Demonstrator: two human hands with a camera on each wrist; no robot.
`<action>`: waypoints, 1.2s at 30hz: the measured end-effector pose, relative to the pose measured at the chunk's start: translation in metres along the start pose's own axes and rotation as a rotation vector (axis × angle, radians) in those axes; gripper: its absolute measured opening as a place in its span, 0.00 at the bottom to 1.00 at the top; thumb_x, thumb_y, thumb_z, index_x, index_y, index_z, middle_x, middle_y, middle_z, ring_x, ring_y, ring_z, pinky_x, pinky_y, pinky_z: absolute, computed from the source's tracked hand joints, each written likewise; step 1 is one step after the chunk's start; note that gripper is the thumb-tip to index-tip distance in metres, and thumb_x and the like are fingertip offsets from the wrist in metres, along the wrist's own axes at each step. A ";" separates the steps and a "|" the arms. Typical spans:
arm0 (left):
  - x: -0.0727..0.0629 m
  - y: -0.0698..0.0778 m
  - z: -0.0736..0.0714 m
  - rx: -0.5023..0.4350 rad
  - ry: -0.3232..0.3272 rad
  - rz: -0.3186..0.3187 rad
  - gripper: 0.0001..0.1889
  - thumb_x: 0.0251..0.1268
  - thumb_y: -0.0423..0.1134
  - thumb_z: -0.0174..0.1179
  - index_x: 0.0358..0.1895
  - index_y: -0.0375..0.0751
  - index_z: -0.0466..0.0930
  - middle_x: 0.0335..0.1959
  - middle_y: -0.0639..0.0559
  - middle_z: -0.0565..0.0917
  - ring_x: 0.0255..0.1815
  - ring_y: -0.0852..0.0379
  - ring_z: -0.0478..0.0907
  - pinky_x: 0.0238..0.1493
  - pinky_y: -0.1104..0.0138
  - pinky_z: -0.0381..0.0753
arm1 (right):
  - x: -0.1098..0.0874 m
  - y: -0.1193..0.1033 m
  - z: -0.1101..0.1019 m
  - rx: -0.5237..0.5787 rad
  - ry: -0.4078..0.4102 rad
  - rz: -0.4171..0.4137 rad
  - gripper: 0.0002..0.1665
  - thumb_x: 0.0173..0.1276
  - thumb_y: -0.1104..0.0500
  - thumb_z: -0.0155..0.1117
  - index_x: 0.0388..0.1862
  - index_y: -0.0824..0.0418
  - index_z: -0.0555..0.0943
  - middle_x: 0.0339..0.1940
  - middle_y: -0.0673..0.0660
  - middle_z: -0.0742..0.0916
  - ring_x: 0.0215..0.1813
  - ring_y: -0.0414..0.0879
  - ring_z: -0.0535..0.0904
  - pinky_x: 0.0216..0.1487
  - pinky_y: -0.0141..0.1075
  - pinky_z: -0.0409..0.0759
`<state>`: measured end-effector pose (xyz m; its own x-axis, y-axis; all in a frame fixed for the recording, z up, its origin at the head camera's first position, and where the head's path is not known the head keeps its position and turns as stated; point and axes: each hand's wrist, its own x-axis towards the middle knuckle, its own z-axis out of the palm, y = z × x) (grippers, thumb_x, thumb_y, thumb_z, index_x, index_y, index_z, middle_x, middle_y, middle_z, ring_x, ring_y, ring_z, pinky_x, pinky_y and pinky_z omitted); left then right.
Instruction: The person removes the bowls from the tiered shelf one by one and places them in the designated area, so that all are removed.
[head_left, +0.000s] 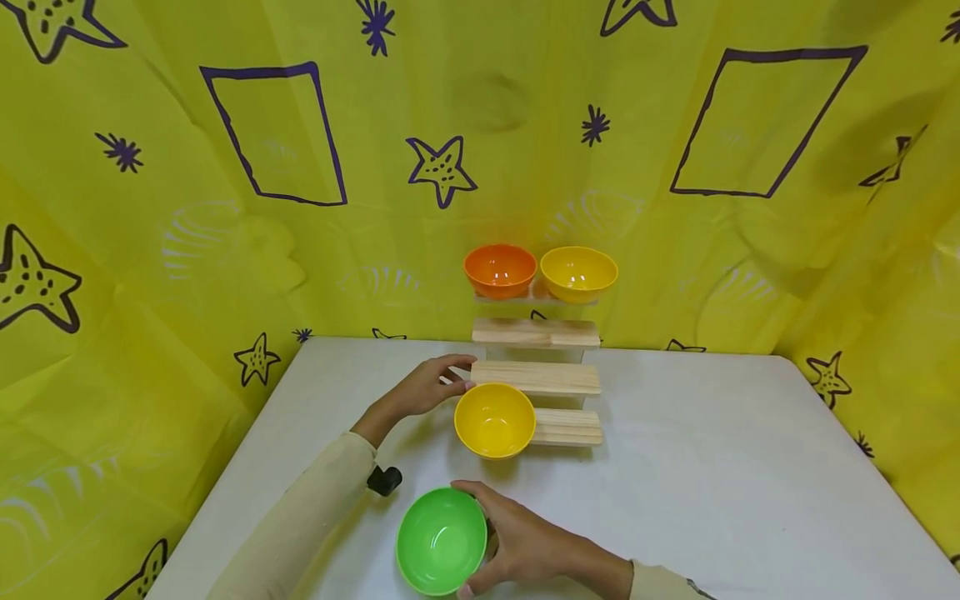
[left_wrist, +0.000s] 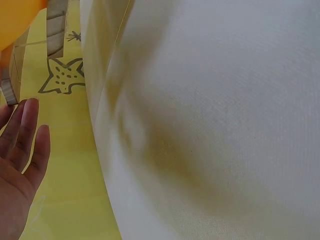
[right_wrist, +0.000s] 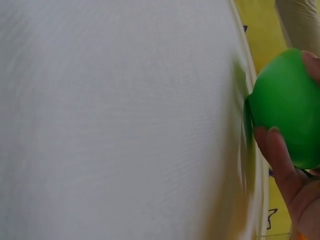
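Note:
A green bowl (head_left: 442,542) sits low over the front of the white table, its inside facing up. My right hand (head_left: 525,533) grips its right side, thumb and fingers spread around the wall; the right wrist view shows fingers against the bowl's outside (right_wrist: 287,110). Farther back, a yellow bowl (head_left: 495,422) overlaps the left part of the lowest wooden step (head_left: 568,427). My left hand (head_left: 427,386) is at the stand's left side, with fingertips by the end of the second step (head_left: 536,377) and thumb tip right at the yellow bowl's rim. Its fingers look extended in the left wrist view.
An orange bowl (head_left: 500,271) and another yellow bowl (head_left: 579,274) stand side by side on the stand's top step. Below them is a further wooden step (head_left: 536,332). Yellow patterned cloth (head_left: 525,167) hangs behind and beside the white table (head_left: 712,467).

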<state>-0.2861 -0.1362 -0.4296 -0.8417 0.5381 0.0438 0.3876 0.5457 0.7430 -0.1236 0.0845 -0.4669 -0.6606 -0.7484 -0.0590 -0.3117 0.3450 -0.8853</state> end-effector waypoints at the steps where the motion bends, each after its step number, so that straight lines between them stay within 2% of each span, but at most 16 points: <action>1: 0.000 0.000 0.000 0.002 0.000 -0.001 0.27 0.76 0.45 0.58 0.73 0.41 0.68 0.66 0.41 0.78 0.57 0.44 0.81 0.54 0.58 0.83 | 0.000 0.001 0.000 0.000 -0.002 0.001 0.64 0.50 0.43 0.83 0.79 0.52 0.57 0.68 0.44 0.74 0.64 0.36 0.72 0.69 0.38 0.69; 12: 0.002 -0.001 0.001 0.001 -0.004 -0.020 0.27 0.75 0.45 0.59 0.73 0.41 0.68 0.66 0.42 0.77 0.58 0.45 0.81 0.55 0.57 0.83 | -0.002 0.004 0.000 0.023 0.005 -0.021 0.63 0.49 0.44 0.84 0.78 0.54 0.57 0.68 0.44 0.75 0.64 0.36 0.73 0.70 0.36 0.68; 19: 0.002 0.000 0.001 -0.002 0.001 -0.020 0.27 0.75 0.43 0.58 0.73 0.41 0.68 0.66 0.41 0.77 0.58 0.44 0.81 0.54 0.57 0.83 | -0.004 0.004 0.001 0.006 0.019 -0.004 0.64 0.47 0.47 0.86 0.78 0.54 0.58 0.68 0.45 0.75 0.65 0.37 0.72 0.72 0.39 0.67; 31: 0.000 0.001 0.001 0.006 0.004 -0.024 0.27 0.76 0.42 0.58 0.73 0.41 0.68 0.65 0.41 0.77 0.58 0.44 0.81 0.55 0.57 0.83 | -0.005 0.006 -0.001 -0.006 0.003 -0.001 0.64 0.48 0.44 0.84 0.79 0.55 0.57 0.69 0.45 0.75 0.66 0.36 0.71 0.72 0.38 0.67; 36: 0.000 0.003 0.001 0.007 0.003 -0.022 0.26 0.76 0.43 0.58 0.73 0.41 0.68 0.65 0.40 0.78 0.58 0.44 0.81 0.54 0.57 0.83 | -0.007 0.005 -0.004 -0.012 0.001 -0.006 0.66 0.49 0.45 0.84 0.80 0.55 0.56 0.72 0.48 0.72 0.68 0.37 0.71 0.72 0.37 0.67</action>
<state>-0.2845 -0.1345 -0.4283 -0.8510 0.5244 0.0296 0.3718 0.5616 0.7392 -0.1228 0.0936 -0.4689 -0.6596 -0.7498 -0.0526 -0.3240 0.3468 -0.8802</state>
